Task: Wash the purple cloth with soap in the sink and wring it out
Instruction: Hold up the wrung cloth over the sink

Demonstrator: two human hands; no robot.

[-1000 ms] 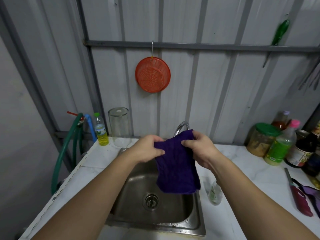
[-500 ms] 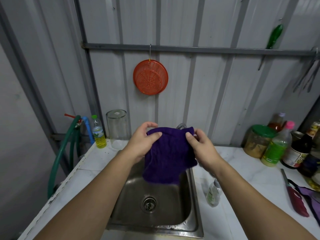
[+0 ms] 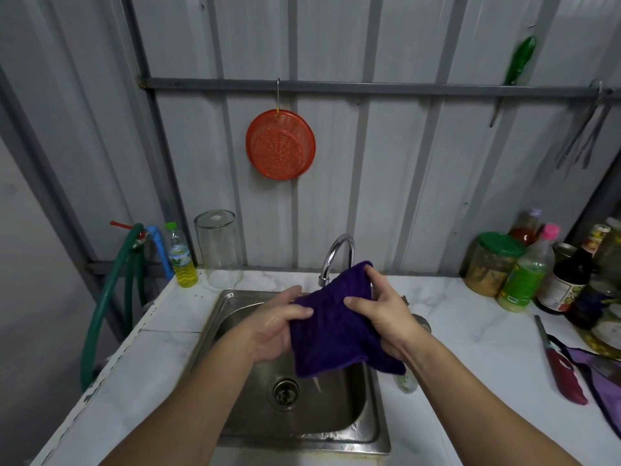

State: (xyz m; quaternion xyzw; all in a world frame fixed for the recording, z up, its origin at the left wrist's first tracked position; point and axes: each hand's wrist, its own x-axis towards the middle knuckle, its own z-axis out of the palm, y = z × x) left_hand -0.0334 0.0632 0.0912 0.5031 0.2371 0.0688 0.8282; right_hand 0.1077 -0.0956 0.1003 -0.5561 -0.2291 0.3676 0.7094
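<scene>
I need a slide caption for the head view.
Both hands hold the purple cloth above the sink.

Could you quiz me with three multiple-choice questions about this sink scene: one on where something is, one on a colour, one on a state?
1. Where is the purple cloth?
A. Held over the sink
B. Flat on the counter
C. Hung on the wall rail

2. What colour is the round strainer on the wall?
A. Blue
B. Orange
C. White

3. How is the cloth held?
A. By one hand
B. By neither hand
C. By both hands

Answers: 1 A, it hangs above the basin beside the tap; 2 B, it is plainly orange; 3 C, the left hand and right hand both grip it.
</scene>
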